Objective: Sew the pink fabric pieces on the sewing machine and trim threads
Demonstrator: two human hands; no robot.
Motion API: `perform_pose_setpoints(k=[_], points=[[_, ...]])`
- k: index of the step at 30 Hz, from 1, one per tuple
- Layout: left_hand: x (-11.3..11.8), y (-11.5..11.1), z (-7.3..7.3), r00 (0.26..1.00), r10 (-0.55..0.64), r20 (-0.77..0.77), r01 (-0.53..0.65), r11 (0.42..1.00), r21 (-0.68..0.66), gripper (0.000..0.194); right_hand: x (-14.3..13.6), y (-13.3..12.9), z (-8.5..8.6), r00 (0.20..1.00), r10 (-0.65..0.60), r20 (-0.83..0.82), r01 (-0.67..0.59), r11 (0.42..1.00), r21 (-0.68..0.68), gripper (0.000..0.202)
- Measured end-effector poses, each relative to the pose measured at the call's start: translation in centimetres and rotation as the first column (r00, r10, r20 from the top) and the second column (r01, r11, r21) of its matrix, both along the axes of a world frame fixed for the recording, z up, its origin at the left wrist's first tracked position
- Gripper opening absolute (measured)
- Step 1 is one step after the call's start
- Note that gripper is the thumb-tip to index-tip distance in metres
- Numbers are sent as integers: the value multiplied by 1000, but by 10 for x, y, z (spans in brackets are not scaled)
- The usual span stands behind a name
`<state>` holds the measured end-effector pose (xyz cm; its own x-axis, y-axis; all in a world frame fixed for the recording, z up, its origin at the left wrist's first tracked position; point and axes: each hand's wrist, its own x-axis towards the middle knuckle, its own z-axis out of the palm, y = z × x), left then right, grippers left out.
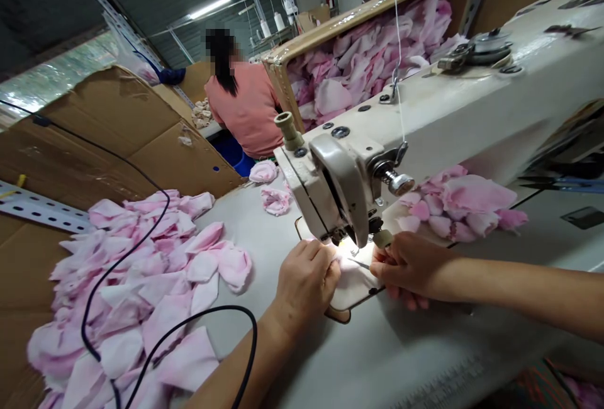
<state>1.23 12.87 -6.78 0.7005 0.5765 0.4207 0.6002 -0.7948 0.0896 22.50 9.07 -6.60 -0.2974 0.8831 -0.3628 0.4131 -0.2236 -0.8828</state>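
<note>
A white sewing machine (330,182) stands over the table, its lamp lighting the needle area. My left hand (306,277) is closed beside the presser foot, fingers pinching a small pink fabric piece (336,257), mostly hidden by the fingers and glare. From the right, my right hand (408,264) is closed round a thin, pointed metal tool (359,264). The tool's tip points left toward the needle area; its exact kind is hidden in the grip. Under both hands lies the machine's needle plate (352,292).
Loose pink fabric pieces (155,296) are heaped at left, crossed by a black cable (89,308). Sewn pink pieces (462,204) lie behind my right hand. A box (274,75) full of pink fabric stands behind the machine. A person (243,107) sits beyond, facing away.
</note>
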Motion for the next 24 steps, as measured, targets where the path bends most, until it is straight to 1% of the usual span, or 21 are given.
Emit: perform_pose_setpoints(k=[3, 5, 7, 9, 11, 15, 19, 22, 24], points=[[1, 0, -1, 1000, 5, 23, -6, 1000, 29, 13, -1, -6, -4, 999, 5, -47, -12, 986, -167, 23], [1, 1, -2, 1000, -1, 32, -1, 999, 42, 10, -3, -12, -5, 991, -53, -119, 26, 976, -216, 18], [0, 1, -3, 999, -6, 37, 3, 998, 62, 11, -5, -18, -4, 967, -123, -222, 59, 960, -273, 15], [1, 1, -4, 999, -17, 46, 13, 996, 86, 14, -9, -21, -2, 936, -185, -301, 84, 944, -319, 15], [2, 1, -5, 998, -32, 49, 27, 994, 103, 15, -14, -21, 2, 915, -218, -341, 93, 934, -345, 18], [3, 1, -5, 997, -36, 64, 28, 992, 122, 14, -24, -12, 9, 917, -251, -311, 112, 908, -403, 26], [1, 1, -6, 998, -15, 63, 9, 995, 96, 15, -33, -6, 13, 927, -265, -267, 138, 900, -414, 33], [-1, 0, -8, 996, 0, 85, -5, 998, 59, 12, -37, -5, 11, 925, -287, -250, 162, 891, -424, 33], [-2, 0, -10, 995, 11, 97, -15, 999, 43, 11, -39, -7, 6, 914, -307, -264, 176, 888, -425, 30]])
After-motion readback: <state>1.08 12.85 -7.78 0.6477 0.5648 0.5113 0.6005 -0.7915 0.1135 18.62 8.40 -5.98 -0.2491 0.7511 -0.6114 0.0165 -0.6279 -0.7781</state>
